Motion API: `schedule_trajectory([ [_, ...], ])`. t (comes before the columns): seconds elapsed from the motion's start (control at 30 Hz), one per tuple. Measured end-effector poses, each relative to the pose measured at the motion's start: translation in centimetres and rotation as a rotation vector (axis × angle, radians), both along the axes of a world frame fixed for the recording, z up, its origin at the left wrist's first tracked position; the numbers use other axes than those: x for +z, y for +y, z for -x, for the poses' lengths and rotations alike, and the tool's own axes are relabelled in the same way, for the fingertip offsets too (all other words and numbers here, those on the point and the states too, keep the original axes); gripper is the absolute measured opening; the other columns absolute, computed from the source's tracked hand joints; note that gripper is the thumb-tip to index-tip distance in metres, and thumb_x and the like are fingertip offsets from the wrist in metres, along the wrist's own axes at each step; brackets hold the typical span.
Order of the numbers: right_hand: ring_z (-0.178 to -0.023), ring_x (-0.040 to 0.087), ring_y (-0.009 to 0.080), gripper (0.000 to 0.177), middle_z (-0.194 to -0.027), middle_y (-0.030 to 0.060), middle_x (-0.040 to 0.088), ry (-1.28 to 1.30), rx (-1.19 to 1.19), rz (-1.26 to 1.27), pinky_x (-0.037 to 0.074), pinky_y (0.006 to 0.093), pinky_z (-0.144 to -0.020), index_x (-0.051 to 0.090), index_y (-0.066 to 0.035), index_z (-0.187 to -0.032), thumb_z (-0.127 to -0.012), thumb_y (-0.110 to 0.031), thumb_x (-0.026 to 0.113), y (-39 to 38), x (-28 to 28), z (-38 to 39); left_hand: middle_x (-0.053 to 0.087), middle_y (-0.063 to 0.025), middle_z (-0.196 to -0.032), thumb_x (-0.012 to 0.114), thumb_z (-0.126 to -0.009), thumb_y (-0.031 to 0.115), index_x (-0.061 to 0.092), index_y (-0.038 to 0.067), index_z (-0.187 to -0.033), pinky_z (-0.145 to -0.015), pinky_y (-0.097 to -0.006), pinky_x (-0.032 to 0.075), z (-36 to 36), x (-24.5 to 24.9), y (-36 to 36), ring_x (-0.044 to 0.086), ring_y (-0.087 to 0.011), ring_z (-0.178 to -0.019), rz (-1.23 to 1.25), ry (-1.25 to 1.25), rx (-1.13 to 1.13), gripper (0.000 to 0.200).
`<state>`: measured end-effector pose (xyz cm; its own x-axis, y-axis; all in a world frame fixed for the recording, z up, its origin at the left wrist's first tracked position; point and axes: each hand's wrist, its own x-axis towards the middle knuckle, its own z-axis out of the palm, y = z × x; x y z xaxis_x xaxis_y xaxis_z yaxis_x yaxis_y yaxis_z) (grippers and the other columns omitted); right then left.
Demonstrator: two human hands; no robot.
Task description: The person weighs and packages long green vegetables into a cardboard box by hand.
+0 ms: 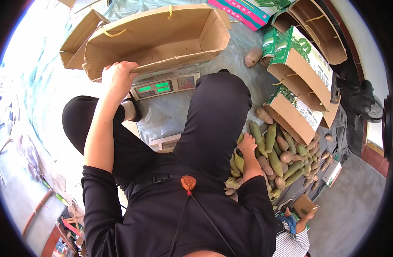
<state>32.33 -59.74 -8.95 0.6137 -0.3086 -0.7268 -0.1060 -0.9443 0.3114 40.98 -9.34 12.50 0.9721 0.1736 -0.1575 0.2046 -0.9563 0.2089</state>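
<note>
An open brown cardboard box [162, 30] with yellow rope handles stands on a digital scale [164, 87] whose green display is lit. The fingers of my left hand [118, 76] are hooked over the box's near edge at its left end. Beside my right knee, my right hand [247, 144] reaches down to the near side of a pile of green and brown gourd-like or tuber-like produce [286, 156]. Its fingers are bent against a green piece [240, 138], partly hidden by the hand.
More cardboard boxes [301, 64] lie at the upper right, with a single brown tuber [253, 56] left of them. A black fan [365, 100] stands at the far right. Another person in a striped top [292, 242] is at the lower right beside a small box [304, 205].
</note>
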Motion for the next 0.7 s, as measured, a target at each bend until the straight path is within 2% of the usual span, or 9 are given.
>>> schedule_trajectory([
  [0.03, -0.12, 0.047, 0.0286, 0.065, -0.125, 0.0081, 0.05, -0.101, -0.057, -0.065, 0.045, 0.047, -0.092, 0.046, -0.015, -0.125, -0.068, -0.02, 0.078, 0.2, 0.0, -0.5, 0.068, -0.0073, -0.094, 0.063, -0.08, 0.016, 0.07, 0.012, -0.097, -0.086, -0.041, 0.042, 0.0, 0.2, -0.1, 0.062, -0.0257, -0.096, 0.002, -0.002, 0.008, 0.019],
  [0.07, -0.12, 0.047, 0.0286, 0.065, -0.125, 0.0081, 0.05, -0.104, -0.05, -0.064, 0.045, 0.047, -0.092, 0.046, -0.015, -0.125, -0.068, -0.02, 0.078, 0.1, -0.3, -1.3, 0.068, -0.0086, -0.092, 0.063, -0.08, 0.015, 0.07, 0.012, -0.097, -0.086, -0.0409, 0.042, -0.1, 0.5, -0.1, 0.063, -0.0265, -0.094, 0.022, 0.014, 0.002, 0.019],
  [0.2, -0.11, 0.054, 0.0341, 0.076, -0.118, 0.0139, 0.057, -0.575, -0.262, -0.687, 0.044, 0.0399, -0.094, 0.047, -0.007, -0.126, -0.059, -0.01, 0.082, 0.3, 0.9, -6.8, 0.068, -0.012, -0.084, 0.061, -0.08, 0.013, 0.07, 0.011, -0.095, -0.087, -0.0407, 0.042, 0.1, 0.8, -0.1, 0.064, -0.029, -0.087, 0.075, 0.021, -0.003, 0.017],
  [0.27, -0.107, 0.057, 0.029, 0.075, -0.117, 0.0134, 0.058, -0.706, -0.241, -0.972, 0.044, 0.0372, -0.094, 0.048, -0.004, -0.126, -0.059, -0.006, 0.081, 0.8, 2.5, -10.9, 0.068, -0.0125, -0.083, 0.061, -0.08, 0.013, 0.07, 0.011, -0.094, -0.087, -0.0404, 0.043, 0.2, 0.4, 0.3, 0.064, -0.0295, -0.086, 0.076, 0.017, -0.008, 0.017],
  [0.33, -0.109, 0.056, 0.0239, 0.075, -0.116, 0.0126, 0.058, -0.696, -0.289, -1.247, 0.043, 0.035, -0.095, 0.046, -0.002, -0.127, -0.06, -0.004, 0.08, 3.9, 9.1, -15.1, 0.068, -0.013, -0.083, 0.061, -0.08, 0.012, 0.07, 0.011, -0.094, -0.087, -0.0401, 0.043, 0.3, 0.3, 0.4, 0.065, -0.03, -0.084, 0.078, 0.013, -0.013, 0.017],
  [0.43, -0.105, 0.058, 0.022, 0.074, -0.116, 0.0114, 0.057, -0.773, -0.16, -1.307, 0.047, 0.035, -0.09, 0.044, -0.001, -0.131, -0.065, -0.002, 0.077, 9.5, 20.1, -18.8, 0.068, -0.0141, -0.083, 0.06, -0.08, 0.011, 0.07, 0.01, -0.094, -0.083, -0.041, 0.046, 0.5, 0.5, 0.4, 0.065, -0.0307, -0.085, 0.082, 0.006, 0.01, 0.017],
  [0.57, -0.101, 0.06, 0.022, 0.071, -0.118, 0.01, 0.057, -0.702, 0.016, -1.475, 0.05, 0.0346, -0.085, 0.046, -0.003, -0.131, -0.067, -0.002, 0.076, 16.6, 29.6, -21.8, 0.067, -0.0156, -0.083, 0.06, -0.079, 0.01, 0.069, 0.01, -0.093, -0.078, -0.0419, 0.05, 0.5, 0.9, -0.3, 0.065, -0.0325, -0.085, 0.068, 0.025, 0.024, 0.017],
  [0.63, -0.103, 0.059, 0.0225, 0.07, -0.119, 0.0093, 0.056, -0.679, 0.101, -1.452, 0.049, 0.0346, -0.086, 0.048, -0.004, -0.131, -0.067, -0.003, 0.076, 20.1, 31.0, -22.8, 0.067, -0.0161, -0.084, 0.06, -0.079, 0.01, 0.069, 0.009, -0.093, -0.077, -0.0421, 0.051, 0.6, 0.9, -0.3, 0.065, -0.0331, -0.086, 0.07, 0.022, 0.023, 0.017],
  [0.7, -0.112, 0.054, 0.0188, 0.066, -0.119, 0.0069, 0.056, -0.545, 0.392, -1.582, 0.044, 0.0343, -0.096, 0.048, -0.006, -0.131, -0.07, -0.001, 0.073, 23.6, 30.7, -24.1, 0.066, -0.0159, -0.087, 0.06, -0.08, 0.011, 0.069, 0.011, -0.097, -0.079, -0.0421, 0.05, 0.6, 0.7, -0.1, 0.063, -0.0339, -0.087, 0.056, 0.036, 0.027, 0.019],
])
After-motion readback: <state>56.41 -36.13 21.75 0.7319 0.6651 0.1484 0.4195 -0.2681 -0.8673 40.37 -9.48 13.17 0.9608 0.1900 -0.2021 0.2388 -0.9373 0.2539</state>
